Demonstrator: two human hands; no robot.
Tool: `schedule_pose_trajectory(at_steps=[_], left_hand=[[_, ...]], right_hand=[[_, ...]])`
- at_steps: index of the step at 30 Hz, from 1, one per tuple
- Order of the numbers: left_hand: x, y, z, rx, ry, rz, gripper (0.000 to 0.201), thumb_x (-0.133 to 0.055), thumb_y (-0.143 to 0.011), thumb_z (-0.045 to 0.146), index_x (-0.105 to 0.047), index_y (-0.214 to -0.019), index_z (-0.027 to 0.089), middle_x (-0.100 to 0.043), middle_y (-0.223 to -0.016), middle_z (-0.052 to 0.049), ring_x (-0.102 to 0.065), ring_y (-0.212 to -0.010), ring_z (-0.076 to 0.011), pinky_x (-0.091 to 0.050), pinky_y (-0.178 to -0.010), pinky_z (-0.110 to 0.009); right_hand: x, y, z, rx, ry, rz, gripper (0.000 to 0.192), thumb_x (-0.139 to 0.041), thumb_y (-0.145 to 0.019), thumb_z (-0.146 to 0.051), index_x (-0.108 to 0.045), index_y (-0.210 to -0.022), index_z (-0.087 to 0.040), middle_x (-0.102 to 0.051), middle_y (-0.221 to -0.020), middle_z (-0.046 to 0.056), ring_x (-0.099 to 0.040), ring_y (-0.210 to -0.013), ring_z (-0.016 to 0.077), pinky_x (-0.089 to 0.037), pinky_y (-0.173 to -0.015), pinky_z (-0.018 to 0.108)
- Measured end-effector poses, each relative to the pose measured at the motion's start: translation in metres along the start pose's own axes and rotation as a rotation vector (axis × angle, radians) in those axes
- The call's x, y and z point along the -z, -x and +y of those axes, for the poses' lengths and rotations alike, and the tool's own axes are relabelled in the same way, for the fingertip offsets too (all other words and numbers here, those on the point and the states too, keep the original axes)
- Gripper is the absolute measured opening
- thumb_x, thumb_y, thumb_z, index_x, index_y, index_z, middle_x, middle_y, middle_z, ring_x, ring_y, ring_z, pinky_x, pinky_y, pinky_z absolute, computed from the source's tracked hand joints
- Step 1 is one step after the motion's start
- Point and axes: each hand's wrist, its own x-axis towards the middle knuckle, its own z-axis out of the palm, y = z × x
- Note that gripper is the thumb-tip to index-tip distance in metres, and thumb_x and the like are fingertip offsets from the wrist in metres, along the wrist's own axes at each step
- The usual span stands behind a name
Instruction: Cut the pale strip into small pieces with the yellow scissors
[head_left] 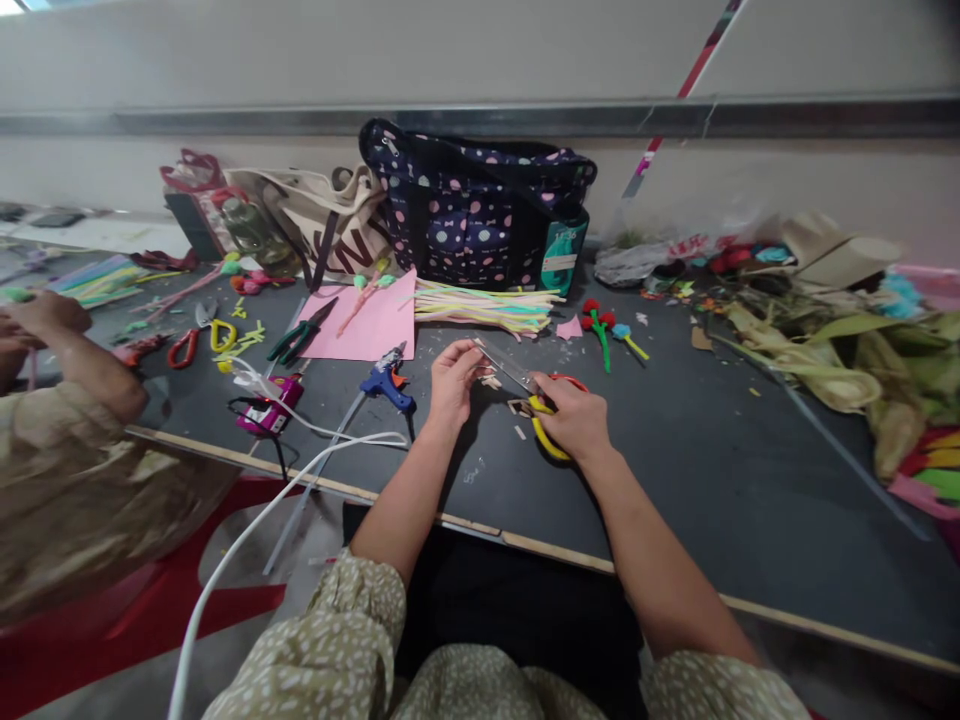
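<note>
My right hand [577,418] is closed round the handles of a pair of scissors [551,440], red on one side and yellow on the other. Their metal blades point left and away, reaching the fingertips of my left hand [452,382]. That hand is closed in a pinch; what is between its fingers is too small to make out. Small tan scraps [519,407] lie on the dark table below the blades. To the left of my left hand rests a blue glue gun [388,380]. Behind both hands is a bundle of pale pipe cleaners [484,306].
Pliers [304,332] lie by a pink sheet [360,325]. A white cable [247,545] runs from a purple power strip [271,405] over the table edge. Bags [472,215] line the wall; dry husks [817,360] are heaped right. A co-worker's arm [90,360] is at left.
</note>
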Motion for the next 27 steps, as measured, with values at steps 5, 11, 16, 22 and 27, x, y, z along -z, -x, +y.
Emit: schedule_pose_trajectory(at_steps=[5, 11, 16, 22, 27], left_hand=[[0.0010, -0.0010, -0.0009, -0.003, -0.006, -0.001, 0.022, -0.080, -0.062, 0.025, -0.065, -0.076, 0.016, -0.063, -0.064, 0.002, -0.060, -0.058, -0.0093, -0.051, -0.060, -0.023], [0.0003, -0.0005, 0.0010, -0.016, -0.021, -0.003, 0.022, -0.080, -0.061, 0.024, -0.065, -0.075, 0.016, -0.063, -0.063, 0.002, -0.060, -0.056, -0.0094, -0.051, -0.057, -0.022], [-0.0001, -0.0004, 0.0021, -0.018, -0.019, -0.007, 0.021, -0.080, -0.061, 0.023, -0.065, -0.075, 0.016, -0.062, -0.063, 0.002, -0.061, -0.056, -0.0096, -0.050, -0.055, -0.022], [-0.0002, -0.0003, 0.0026, -0.011, -0.022, 0.008, 0.023, -0.081, -0.059, 0.023, -0.065, -0.075, 0.016, -0.062, -0.064, 0.003, -0.060, -0.055, -0.0088, -0.050, -0.055, -0.022], [-0.0006, 0.0003, 0.0034, -0.014, -0.023, 0.008, 0.023, -0.081, -0.059, 0.023, -0.065, -0.074, 0.016, -0.062, -0.063, 0.003, -0.060, -0.055, -0.0084, -0.050, -0.055, -0.021]], right_hand=[[0.0005, -0.0003, -0.0002, 0.000, -0.003, -0.005, 0.033, -0.053, -0.085, -0.028, -0.066, -0.115, -0.026, -0.072, -0.089, 0.000, -0.061, -0.076, 0.0124, -0.034, -0.060, 0.024], [0.0016, -0.0004, -0.0006, 0.005, -0.004, 0.009, 0.033, -0.053, -0.084, -0.026, -0.067, -0.113, -0.026, -0.072, -0.088, -0.001, -0.061, -0.074, 0.0117, -0.033, -0.059, 0.024], [0.0007, 0.0003, 0.0000, 0.009, 0.014, 0.021, 0.032, -0.052, -0.084, -0.028, -0.067, -0.112, -0.026, -0.071, -0.086, -0.001, -0.059, -0.073, 0.0117, -0.031, -0.058, 0.025], [-0.0018, 0.0016, 0.0015, 0.021, 0.026, 0.028, 0.034, -0.050, -0.084, -0.026, -0.067, -0.113, -0.027, -0.070, -0.085, 0.000, -0.059, -0.074, 0.0121, -0.030, -0.059, 0.026], [-0.0014, 0.0016, 0.0014, 0.031, 0.039, 0.035, 0.033, -0.049, -0.084, -0.026, -0.067, -0.113, -0.026, -0.069, -0.081, 0.000, -0.057, -0.072, 0.0123, -0.030, -0.059, 0.025]])
